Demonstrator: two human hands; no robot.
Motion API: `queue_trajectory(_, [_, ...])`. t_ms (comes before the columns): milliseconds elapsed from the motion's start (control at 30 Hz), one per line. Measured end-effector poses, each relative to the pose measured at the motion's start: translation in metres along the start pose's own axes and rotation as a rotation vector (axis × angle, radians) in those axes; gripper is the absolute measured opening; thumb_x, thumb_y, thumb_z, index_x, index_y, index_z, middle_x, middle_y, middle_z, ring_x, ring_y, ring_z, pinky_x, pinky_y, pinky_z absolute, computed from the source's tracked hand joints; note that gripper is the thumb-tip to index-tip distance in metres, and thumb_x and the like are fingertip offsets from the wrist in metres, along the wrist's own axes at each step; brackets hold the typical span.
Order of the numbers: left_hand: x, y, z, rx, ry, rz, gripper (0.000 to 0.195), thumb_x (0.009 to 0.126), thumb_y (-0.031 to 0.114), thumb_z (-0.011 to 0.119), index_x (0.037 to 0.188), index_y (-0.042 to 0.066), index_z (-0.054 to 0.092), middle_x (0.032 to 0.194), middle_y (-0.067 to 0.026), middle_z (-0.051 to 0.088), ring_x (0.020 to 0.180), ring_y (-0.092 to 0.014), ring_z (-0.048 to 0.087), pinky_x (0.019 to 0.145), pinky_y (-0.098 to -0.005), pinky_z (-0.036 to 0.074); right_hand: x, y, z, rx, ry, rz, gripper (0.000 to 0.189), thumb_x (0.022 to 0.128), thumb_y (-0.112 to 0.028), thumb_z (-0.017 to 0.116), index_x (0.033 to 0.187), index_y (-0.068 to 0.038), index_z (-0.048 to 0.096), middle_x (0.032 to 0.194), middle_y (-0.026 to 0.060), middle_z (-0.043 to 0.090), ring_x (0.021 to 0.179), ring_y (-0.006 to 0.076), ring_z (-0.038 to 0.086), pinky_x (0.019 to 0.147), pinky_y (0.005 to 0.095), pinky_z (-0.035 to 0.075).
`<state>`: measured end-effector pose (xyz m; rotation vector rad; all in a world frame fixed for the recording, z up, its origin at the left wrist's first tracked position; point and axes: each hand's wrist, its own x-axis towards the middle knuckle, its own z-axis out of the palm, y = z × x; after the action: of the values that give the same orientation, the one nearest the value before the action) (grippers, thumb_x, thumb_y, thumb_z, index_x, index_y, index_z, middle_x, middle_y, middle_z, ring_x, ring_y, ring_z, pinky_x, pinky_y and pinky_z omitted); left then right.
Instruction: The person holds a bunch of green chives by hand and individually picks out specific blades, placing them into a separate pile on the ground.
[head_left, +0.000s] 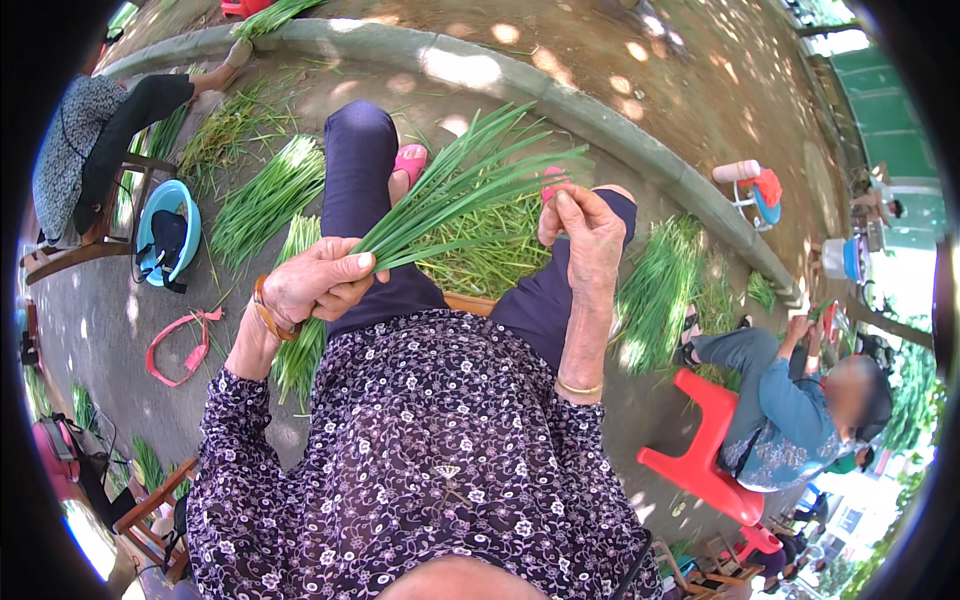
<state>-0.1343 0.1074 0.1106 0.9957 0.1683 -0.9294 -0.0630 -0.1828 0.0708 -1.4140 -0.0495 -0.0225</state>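
My left hand (322, 279) is closed around the base of a bunch of long green garlic chives (450, 187). Their leaves fan out up and to the right, above my knees. Beside the leaf tips, my right hand (581, 225) has its thumb and fingertips pinched together; whether a thin blade is between them cannot be made out. Between my legs lies a heap of loose yellowish-green leaves (487, 259). Partly hidden by my left forearm, a bundle of chives (296, 360) rests beside my left thigh. A larger chive pile (270, 199) lies beyond it.
More chives (660, 292) lie on the ground at right. A concrete kerb (555, 101) curves across the front. At left are a blue basin (191, 247) holding a black bag, a pink strap (184, 352) and a seated person (82, 165). Another person (795, 405) sits near a red stool (705, 442).
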Motion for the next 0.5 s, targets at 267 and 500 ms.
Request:
queue_trajectory(267, [-0.001, 0.0, 0.007, 0.082, 0.017, -0.008, 0.025, 0.085, 0.024, 0.047, 0.086, 0.0, 0.05, 0.049, 0.0065, 0.028, 0.036, -0.001, 0.02, 0.031, -0.0181, 0.012, -0.003, -0.019, -0.008, 0.285, -0.054, 0.007, 0.023, 0.073, -0.001, 0.06, 0.096, 0.004, 0.056, 0.07, 0.0066, 0.056, 0.054, 0.0112, 0.051, 0.046, 0.0214, 0.042])
queue_trajectory(500, [0.001, -0.001, 0.004, 0.097, 0.025, -0.019, 0.025, 0.086, 0.023, 0.047, 0.086, -0.001, 0.051, 0.048, 0.0063, 0.028, 0.036, -0.001, 0.021, 0.03, -0.0178, 0.014, -0.009, -0.035, -0.006, 0.239, -0.023, -0.041, 0.024, 0.073, -0.001, 0.059, 0.096, 0.004, 0.055, 0.074, 0.0095, 0.058, 0.054, 0.0119, 0.052, 0.045, 0.0224, 0.043])
